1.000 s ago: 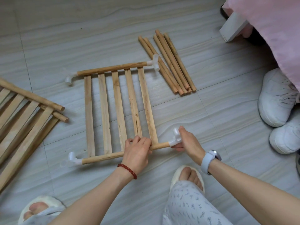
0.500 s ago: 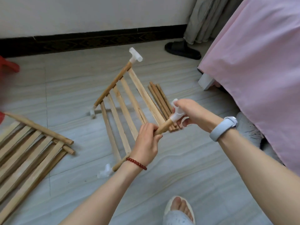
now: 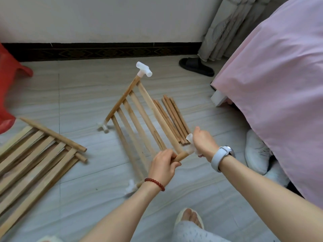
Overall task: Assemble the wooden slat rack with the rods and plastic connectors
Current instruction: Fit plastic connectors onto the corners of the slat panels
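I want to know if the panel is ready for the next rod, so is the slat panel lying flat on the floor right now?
No, the slat panel is tilted up, one side raised with a white connector high in the air, held by the left hand and right hand.

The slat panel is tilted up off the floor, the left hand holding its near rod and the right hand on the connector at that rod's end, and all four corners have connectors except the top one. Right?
Not quite. The head view shows a white connector on the top corner too. The rest holds: slat panel tilted up, left hand holding the near rod, right hand on the end connector.
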